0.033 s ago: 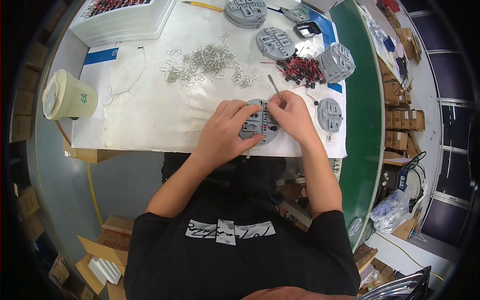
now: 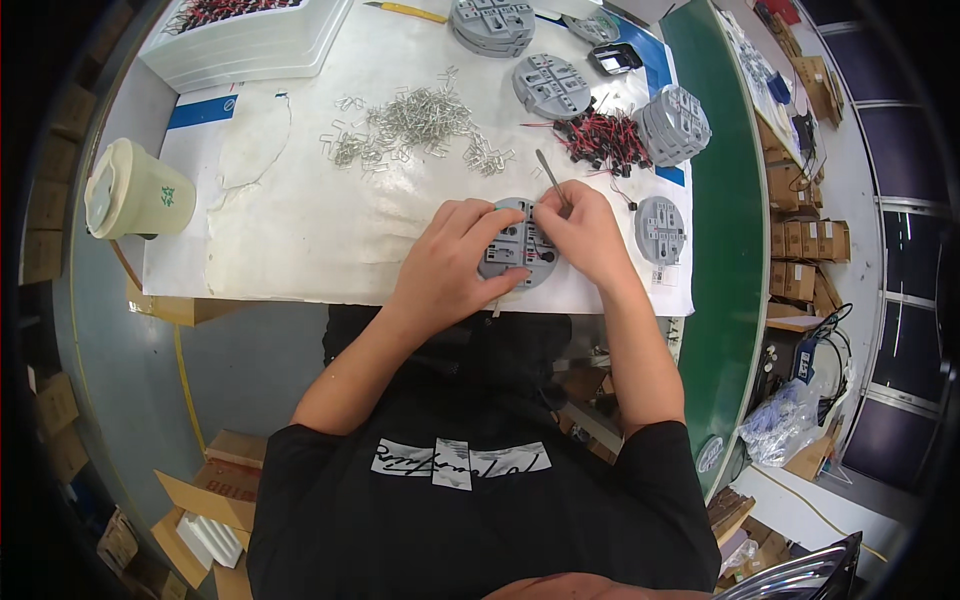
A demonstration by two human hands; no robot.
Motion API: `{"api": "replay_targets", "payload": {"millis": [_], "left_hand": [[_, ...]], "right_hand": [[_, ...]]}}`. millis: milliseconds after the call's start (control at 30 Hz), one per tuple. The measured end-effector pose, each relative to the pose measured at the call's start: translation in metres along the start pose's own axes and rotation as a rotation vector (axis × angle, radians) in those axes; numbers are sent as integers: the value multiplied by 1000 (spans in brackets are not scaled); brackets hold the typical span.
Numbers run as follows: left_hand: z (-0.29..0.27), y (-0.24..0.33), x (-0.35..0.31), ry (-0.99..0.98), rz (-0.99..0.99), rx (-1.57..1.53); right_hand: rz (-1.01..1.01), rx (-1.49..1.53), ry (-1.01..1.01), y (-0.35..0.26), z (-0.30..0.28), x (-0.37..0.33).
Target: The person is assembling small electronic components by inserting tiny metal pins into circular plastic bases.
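Observation:
A round grey plastic disc [image 2: 522, 256] with raised blocks and dark slots lies near the table's front edge. My left hand [image 2: 447, 258] grips it from the left, with fingers over its far edge and the thumb on its near part. The fingers of my right hand [image 2: 578, 225] are closed around a slim metal tool [image 2: 549, 172]. The tool's flattened end sticks up past the fingers; its lower end is hidden by the hand. A small black round part with a red wire [image 2: 546, 254] sits on the disc's right side, beside my right fingers.
Loose bent metal clips [image 2: 420, 118] lie beyond my hands, with a heap of black parts on red wires [image 2: 603, 140] to their right. More discs [image 2: 660, 230] stand around. A tub [image 2: 140, 190], a plastic bin [image 2: 250, 50] and a yellow knife [image 2: 405, 12] are farther off.

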State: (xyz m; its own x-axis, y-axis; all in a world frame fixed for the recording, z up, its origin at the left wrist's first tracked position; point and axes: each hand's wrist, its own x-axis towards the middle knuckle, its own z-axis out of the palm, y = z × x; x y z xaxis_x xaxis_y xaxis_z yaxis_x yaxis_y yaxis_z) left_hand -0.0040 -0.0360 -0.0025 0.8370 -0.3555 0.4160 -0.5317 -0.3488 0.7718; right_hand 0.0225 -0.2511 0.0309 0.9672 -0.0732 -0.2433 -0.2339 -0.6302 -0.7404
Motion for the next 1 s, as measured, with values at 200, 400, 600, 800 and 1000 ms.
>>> {"api": "replay_targets", "payload": {"millis": [200,400,600,800,1000], "left_hand": [[-4,0,0,-8,-11,-16],[-5,0,2,-30,-36,-46],[-5,1,6,-62,-57,-67],[-5,5,8,-92,-126,-100],[-6,1,9,-130,-103,-49]], "right_hand": [[-242,-199,69,-2,-8,-9],[-414,-28,93,11,0,-26],[-491,-185,107,16,4,-36],[-648,-136,234,32,7,-32],[-767,-316,218,25,-3,-28]]}}
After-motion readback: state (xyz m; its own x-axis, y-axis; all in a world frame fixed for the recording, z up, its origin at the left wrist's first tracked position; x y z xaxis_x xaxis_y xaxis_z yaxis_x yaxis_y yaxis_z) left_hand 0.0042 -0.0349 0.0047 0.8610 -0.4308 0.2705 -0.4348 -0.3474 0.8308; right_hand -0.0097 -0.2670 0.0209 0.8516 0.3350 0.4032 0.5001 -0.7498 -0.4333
